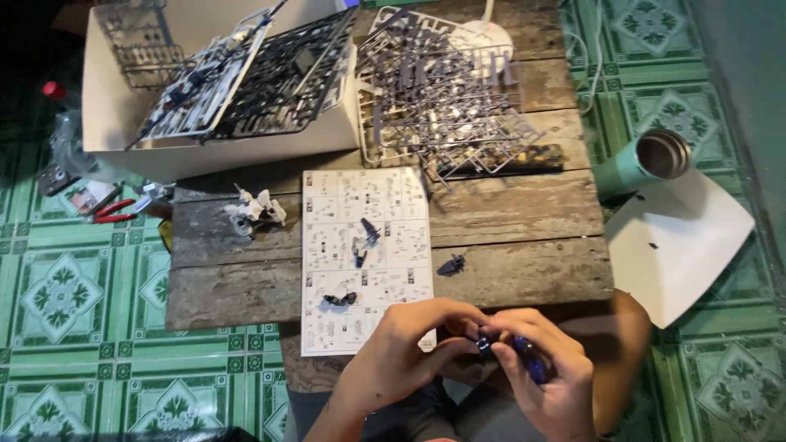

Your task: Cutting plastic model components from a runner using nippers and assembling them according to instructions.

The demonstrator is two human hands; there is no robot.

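Observation:
My left hand and my right hand meet just below the near edge of a low wooden table. Their fingertips pinch small dark blue plastic model parts. A longer blue piece lies in my right hand's fingers. An instruction sheet lies on the table in front of my hands, with a few small dark parts resting on it. Another dark part lies on the wood to its right. A partly built white model piece sits to the left.
Grey part frames are piled at the back of the table. A white box holds black and clear frames. Red-handled nippers lie on the green tiled floor at left. A teal cup and white paper sit at right.

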